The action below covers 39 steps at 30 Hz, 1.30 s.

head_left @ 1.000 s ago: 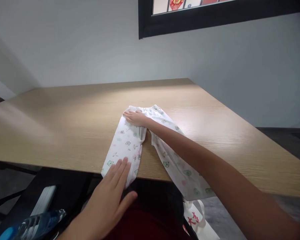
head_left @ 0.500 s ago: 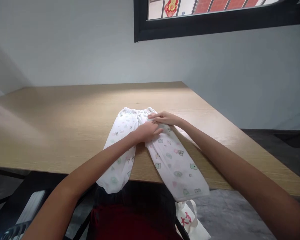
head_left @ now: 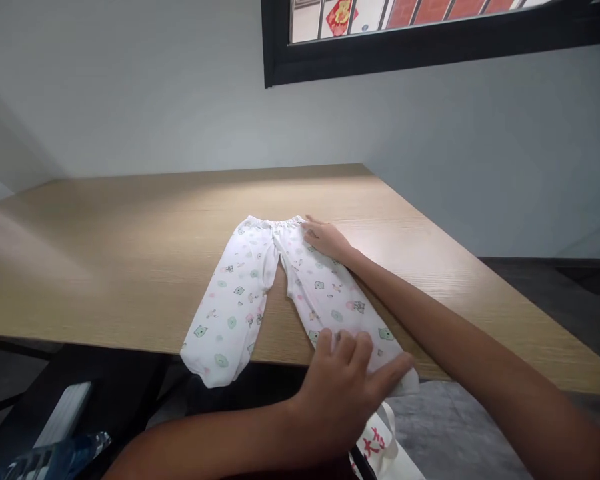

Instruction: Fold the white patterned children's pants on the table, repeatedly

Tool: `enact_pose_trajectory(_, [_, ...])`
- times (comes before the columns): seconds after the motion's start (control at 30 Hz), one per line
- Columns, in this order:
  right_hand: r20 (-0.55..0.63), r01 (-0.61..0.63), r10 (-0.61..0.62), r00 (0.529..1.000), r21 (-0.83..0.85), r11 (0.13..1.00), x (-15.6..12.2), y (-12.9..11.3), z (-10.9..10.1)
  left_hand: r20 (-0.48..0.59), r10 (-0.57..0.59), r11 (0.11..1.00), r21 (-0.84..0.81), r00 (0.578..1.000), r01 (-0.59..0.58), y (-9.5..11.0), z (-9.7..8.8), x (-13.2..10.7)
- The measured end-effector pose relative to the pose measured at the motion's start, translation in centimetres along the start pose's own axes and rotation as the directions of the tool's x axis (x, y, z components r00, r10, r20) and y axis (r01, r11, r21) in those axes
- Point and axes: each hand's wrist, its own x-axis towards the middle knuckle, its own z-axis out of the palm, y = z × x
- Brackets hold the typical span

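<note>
**A:** Where do the pants sit relative to the person?

**B:** The pants point(head_left: 250, 293) lie flat on the tabletop point(head_left: 130, 233), straight ahead. Their long axis runs away from the person. The waistband point(head_left: 275, 223) is at the far end, and the cuffs point(head_left: 215, 367) droop over the near edge.

**A:** Which hand is nearer which end?

**B:** The right hand point(head_left: 326, 239) reaches far and rests on the right end of the waistband. The left hand point(head_left: 347, 380) is close in. It crosses over to the right-side leg point(head_left: 330, 300) and lies on that leg's cuff at the tabletop's edge.

**A:** Are they gripping it?

**B:** No. Both hands are spread flat, palms down on the cloth, and neither pinches it. They are well apart, one at each end of the same leg.

**A:** And the other leg?

**B:** The other leg point(head_left: 230, 313) is untouched and splays out to the left.
</note>
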Motion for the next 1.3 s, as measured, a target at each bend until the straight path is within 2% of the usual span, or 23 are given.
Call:
enact_pose_trajectory(0.07, [-0.100, -0.122, 0.119, 0.988, -0.020, 0.992, -0.2, -0.2, 0.0, -0.041, -0.054, 0.998, 0.009, 0.998, 0.054, 0.8, 0.6, 1.3])
enact_pose_trajectory(0.17, [-0.181, -0.188, 0.193, 0.964, 0.041, 0.981, -0.5, -0.4, -0.1, -0.031, -0.108, 0.986, -0.132, 0.994, 0.103, 0.9, 0.3, 2.4])
enact_pose_trajectory(0.23, [-0.136, -0.252, 0.281, 0.950, 0.197, 0.947, -0.5, -0.7, -0.7, -0.061, -0.160, 0.953, -0.269, 0.985, 0.138, 0.3, -0.8, 2.2])
enact_pose_trajectory(0.27, [-0.074, -0.303, 0.338, 0.938, 0.296, 0.906, -0.4, -0.9, -1.1, -0.093, -0.206, 0.926, -0.340, 0.974, 0.163, -0.3, -1.5, 1.7])
enact_pose_trajectory(0.33, [0.063, -0.375, 0.396, 0.916, 0.481, 0.792, 0.3, -1.9, -2.0, -0.168, -0.344, 0.857, -0.457, 0.924, 0.236, -1.5, -3.5, 0.3])
enact_pose_trajectory(0.37, [0.104, -0.386, 0.401, 0.910, 0.560, 0.733, 0.9, -2.6, -2.4, -0.191, -0.441, 0.815, -0.494, 0.877, 0.303, -2.1, -4.7, -0.7])
enact_pose_trajectory(0.4, [0.120, -0.379, 0.396, 0.910, 0.627, 0.681, 1.7, -3.6, -2.7, -0.192, -0.556, 0.760, -0.511, 0.808, 0.402, -2.7, -5.9, -1.8])
enact_pose_trajectory(0.47, [0.116, -0.338, 0.373, 0.921, 0.716, 0.611, 3.5, -6.0, -2.7, -0.126, -0.779, 0.590, -0.477, 0.614, 0.651, -3.8, -8.3, -4.4])
enact_pose_trajectory(0.53, [0.123, -0.309, 0.321, 0.939, 0.710, 0.632, 5.4, -8.9, -1.7, -0.019, -0.911, 0.388, -0.378, 0.413, 0.840, -4.7, -10.1, -6.9])
enact_pose_trajectory(0.57, [0.136, -0.293, 0.278, 0.951, 0.684, 0.668, 6.1, -10.3, -0.9, 0.034, -0.937, 0.316, -0.333, 0.347, 0.888, -5.1, -10.7, -8.0])
enact_pose_trajectory(0.6, [0.154, -0.278, 0.237, 0.959, 0.659, 0.699, 6.6, -11.7, 0.1, 0.083, -0.946, 0.275, -0.299, 0.312, 0.914, -5.6, -11.1, -9.0])
enact_pose_trajectory(0.63, [0.157, -0.256, 0.203, 0.967, 0.623, 0.739, 7.0, -12.9, 1.2, 0.138, -0.944, 0.253, -0.275, 0.299, 0.927, -6.0, -11.4, -9.9])
enact_pose_trajectory(0.73, [0.091, -0.164, 0.137, 0.986, 0.480, 0.862, 7.0, -15.4, 4.5, 0.375, -0.881, 0.215, -0.221, 0.287, 0.951, -7.3, -11.5, -11.4])
enact_pose_trajectory(0.8, [0.034, -0.100, 0.094, 0.995, 0.342, 0.934, 6.6, -15.8, 6.1, 0.497, -0.822, 0.215, -0.181, 0.278, 0.960, -7.8, -11.1, -11.5])
enact_pose_trajectory(0.87, [0.000, -0.031, 0.032, 0.999, 0.211, 0.977, 6.2, -15.3, 6.9, 0.522, -0.795, 0.270, -0.150, 0.308, 0.951, -7.9, -10.5, -11.2])
enact_pose_trajectory(0.9, [-0.014, 0.015, -0.013, 1.000, 0.145, 0.989, 6.1, -14.7, 7.0, 0.514, -0.786, 0.324, -0.130, 0.343, 0.937, -7.7, -10.2, -10.8])
enact_pose_trajectory(0.97, [-0.026, 0.093, -0.091, 0.995, 0.049, 0.994, 5.9, -13.0, 6.6, 0.512, -0.755, 0.447, -0.055, 0.410, 0.893, -6.8, -9.5, -9.6])
enact_pose_trajectory(1.0, [-0.026, 0.118, -0.117, 0.993, 0.034, 0.992, 5.8, -12.0, 6.2, 0.530, -0.732, 0.504, -0.001, 0.428, 0.864, -6.2, -9.2, -8.9])
enact_pose_trajectory(1.1, [-0.013, 0.163, -0.162, 0.987, 0.030, 0.986, 5.2, -9.2, 4.4, 0.603, -0.663, 0.629, 0.129, 0.443, 0.766, -4.3, -9.4, -6.7])
enact_pose_trajectory(1.17, [0.012, 0.185, -0.187, 0.982, 0.094, 0.978, 4.0, -7.9, 3.0, 0.614, -0.631, 0.671, 0.127, 0.473, 0.730, -3.8, -10.3, -5.4])
enact_pose_trajectory(1.23, [0.057, 0.190, -0.209, 0.976, 0.233, 0.954, 2.1, -7.3, 1.8, 0.563, -0.628, 0.686, 0.077, 0.537, 0.723, -4.8, -11.2, -3.9])
enact_pose_trajectory(1.3, [0.106, 0.183, -0.237, 0.966, 0.372, 0.910, -0.3, -7.3, 0.9, 0.451, -0.610, 0.734, 0.012, 0.651, 0.679, -7.3, -11.3, -2.1])
